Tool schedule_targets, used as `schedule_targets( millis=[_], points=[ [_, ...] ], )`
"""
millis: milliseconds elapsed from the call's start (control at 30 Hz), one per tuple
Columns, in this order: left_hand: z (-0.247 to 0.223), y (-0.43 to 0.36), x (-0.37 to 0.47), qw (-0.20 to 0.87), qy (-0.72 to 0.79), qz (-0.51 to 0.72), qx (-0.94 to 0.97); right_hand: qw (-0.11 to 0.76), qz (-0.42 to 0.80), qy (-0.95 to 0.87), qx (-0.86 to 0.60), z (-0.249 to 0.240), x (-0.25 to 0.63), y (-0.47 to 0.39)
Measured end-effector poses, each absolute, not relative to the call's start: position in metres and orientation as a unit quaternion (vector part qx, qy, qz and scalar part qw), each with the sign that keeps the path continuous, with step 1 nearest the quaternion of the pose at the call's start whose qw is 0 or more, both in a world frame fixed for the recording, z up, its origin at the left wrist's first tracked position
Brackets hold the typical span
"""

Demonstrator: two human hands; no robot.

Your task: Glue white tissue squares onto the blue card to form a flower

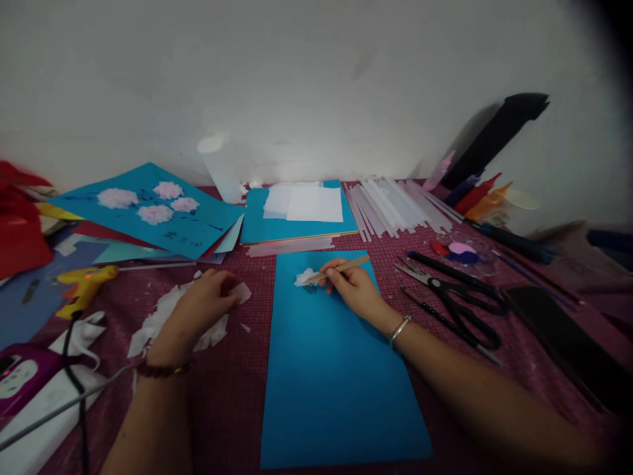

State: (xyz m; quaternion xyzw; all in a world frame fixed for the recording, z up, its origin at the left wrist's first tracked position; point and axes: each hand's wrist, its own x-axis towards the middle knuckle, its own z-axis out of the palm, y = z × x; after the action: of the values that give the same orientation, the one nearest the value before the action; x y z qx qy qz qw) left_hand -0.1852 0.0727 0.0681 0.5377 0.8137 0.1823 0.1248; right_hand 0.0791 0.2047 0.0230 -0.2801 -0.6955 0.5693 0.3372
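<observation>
My right hand [353, 287] grips a flat wooden stick [353, 263], slanted over the upper part of a blue sheet [336, 369]. At the stick's lower end sits a small crumpled tuft of white paper [303, 277] on the sheet, with a shiny, clear patch [310, 289] just below it. To the left, my left hand [210, 300] hovers over a loose pile of white paper pieces [163, 316]. Its thumb and forefinger are closed around a small white paper square [242, 292], which sticks out past the fingertips.
A blue sheet with pale pink paper flowers [155, 214] lies at the back left, above a yellow glue gun [86, 287]. Scissors [450, 293] and brushes lie right. Translucent strips [395, 204], white sheets [314, 202] and a white cylinder [220, 168] are near the wall.
</observation>
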Motion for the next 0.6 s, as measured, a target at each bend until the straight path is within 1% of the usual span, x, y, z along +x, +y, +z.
schedule_targets(
  millis=[100,167,267,367,500,600],
  points=[
    [0.063,0.077,-0.187,0.134,0.804,0.109,0.569,0.339,0.577,-0.689,-0.277,0.022,0.079,0.206],
    [0.063,0.08,-0.184,0.145,0.801,0.1,0.572,0.344,0.585,-0.679,-0.281,0.023,0.079,0.207],
    [0.066,0.08,-0.179,0.147,0.796,0.114,0.576,0.35,0.603,-0.656,-0.29,0.025,0.078,0.207],
    [0.069,0.08,-0.174,0.157,0.798,0.188,0.551,0.349,0.621,-0.636,-0.297,0.027,0.076,0.208],
    [0.079,0.091,-0.152,0.282,0.743,0.298,0.528,0.347,0.633,-0.623,-0.301,0.028,0.075,0.209],
    [0.09,0.108,-0.127,0.353,0.686,0.291,0.565,0.346,0.64,-0.616,-0.302,0.029,0.074,0.211]
  ],
)
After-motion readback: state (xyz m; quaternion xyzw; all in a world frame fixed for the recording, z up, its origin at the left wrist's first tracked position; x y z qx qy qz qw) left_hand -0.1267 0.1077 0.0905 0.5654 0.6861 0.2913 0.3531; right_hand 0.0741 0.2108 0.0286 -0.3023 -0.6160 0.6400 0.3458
